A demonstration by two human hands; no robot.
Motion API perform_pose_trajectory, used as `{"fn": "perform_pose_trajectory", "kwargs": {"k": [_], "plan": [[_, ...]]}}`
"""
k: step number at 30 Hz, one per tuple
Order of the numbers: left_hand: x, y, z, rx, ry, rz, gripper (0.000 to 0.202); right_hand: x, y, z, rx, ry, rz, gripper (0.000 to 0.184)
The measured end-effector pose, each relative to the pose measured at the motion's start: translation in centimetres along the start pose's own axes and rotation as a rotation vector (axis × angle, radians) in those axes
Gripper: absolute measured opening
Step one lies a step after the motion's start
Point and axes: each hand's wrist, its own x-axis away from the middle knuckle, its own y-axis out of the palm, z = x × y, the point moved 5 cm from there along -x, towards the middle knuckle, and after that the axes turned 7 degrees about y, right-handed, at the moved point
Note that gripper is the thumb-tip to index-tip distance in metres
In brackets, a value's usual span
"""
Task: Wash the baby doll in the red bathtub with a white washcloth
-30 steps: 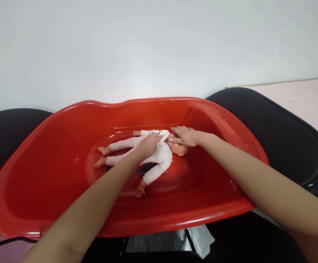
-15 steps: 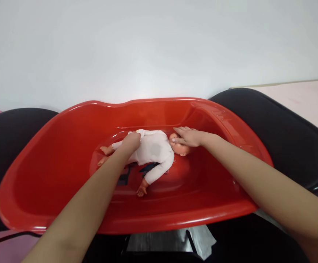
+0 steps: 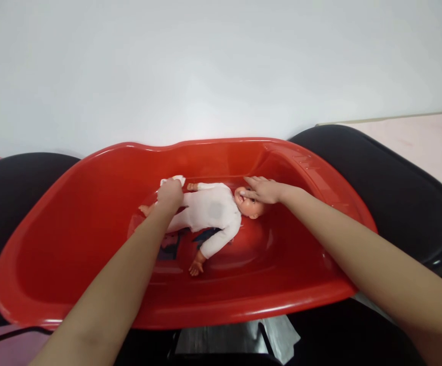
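A baby doll (image 3: 211, 206) in a white long-sleeved outfit lies face up in a red baby bathtub (image 3: 64, 229), its head to the right. My right hand (image 3: 264, 190) rests on the doll's head with fingers stretched out and the thumb across its face, hiding part of it. Over the doll's legs, my left hand (image 3: 170, 193) is closed on a white cloth (image 3: 178, 179), which sticks out beyond the fingers. My left forearm and hand hide part of the legs. The doll's near arm lies bent out toward me.
Black rounded surfaces flank the tub, one at the left (image 3: 23, 203) and one at the right (image 3: 388, 193). Behind stands a pale wall (image 3: 190, 71). A pink cover (image 3: 434, 132) lies at the far right. Silvery sheeting (image 3: 224, 335) shows below the tub's near rim.
My left hand has moved left with the white cloth, from the doll's belly side to its legs, so the doll's far hand now shows. My right hand stays on the head.
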Motion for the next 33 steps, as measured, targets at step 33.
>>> {"fn": "perform_pose_trajectory", "kwargs": {"k": [33], "plan": [[1.1, -0.1, 10.4, 0.651, 0.346, -0.026, 0.034, 0.0, -0.3, 0.3, 0.046, 0.041, 0.076, 0.076]]}}
